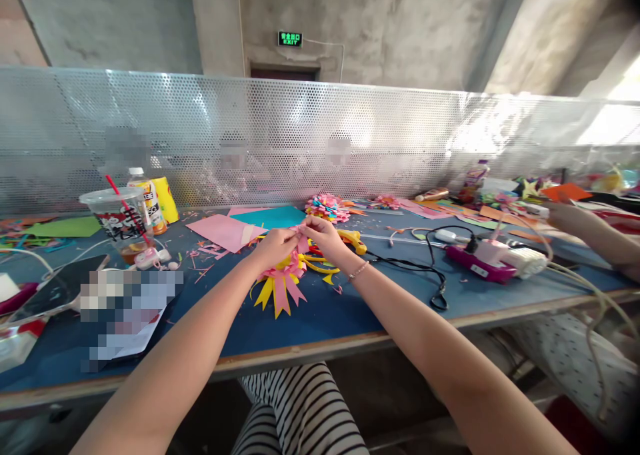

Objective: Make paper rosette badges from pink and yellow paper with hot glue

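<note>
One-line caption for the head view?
Both hands, left hand and right hand, pinch a pink paper piece above a paper flower.

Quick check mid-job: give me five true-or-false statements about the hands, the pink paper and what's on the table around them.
1. Both hands, the left hand and the right hand, pinch one small pink paper piece. True.
2. A pink and yellow paper flower lies on the blue table just below the hands. True.
3. The plastic cup with a red straw stands to the right of the hands. False: it stands to their left.
4. The right wrist is bare. False: it wears a thin bracelet.
5. The yellow glue gun is held in the right hand. False: it lies on the table beside that hand.
</note>
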A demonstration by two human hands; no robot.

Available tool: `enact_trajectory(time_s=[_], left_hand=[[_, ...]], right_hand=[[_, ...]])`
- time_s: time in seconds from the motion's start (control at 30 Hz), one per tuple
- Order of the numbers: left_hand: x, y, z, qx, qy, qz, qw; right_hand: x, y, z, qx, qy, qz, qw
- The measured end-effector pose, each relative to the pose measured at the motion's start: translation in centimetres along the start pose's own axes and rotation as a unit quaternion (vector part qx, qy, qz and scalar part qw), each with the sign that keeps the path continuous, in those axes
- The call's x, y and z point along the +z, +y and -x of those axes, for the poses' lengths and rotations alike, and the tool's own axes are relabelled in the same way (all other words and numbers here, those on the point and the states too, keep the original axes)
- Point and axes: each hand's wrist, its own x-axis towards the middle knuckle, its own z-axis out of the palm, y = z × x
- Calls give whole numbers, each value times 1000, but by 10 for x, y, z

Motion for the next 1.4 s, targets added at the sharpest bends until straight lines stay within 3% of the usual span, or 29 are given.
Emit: enact_trajectory(time_s=[0.47, 0.83, 1.1, 1.4], left_hand=[[-1, 1, 1, -7, -10, 1, 1000], [0, -6, -3, 13, 8, 14, 1000], [-3, -5, -2, -8, 11, 5, 1000], [-2, -8, -1, -24, 53, 106, 993]], right_hand=[[0, 10, 0, 27, -31, -48, 998], [-2, -2, 0, 34, -43, -81, 995], [-5, -1, -2, 48, -5, -64, 997], [-4, -1, -4, 67, 55, -128, 988]])
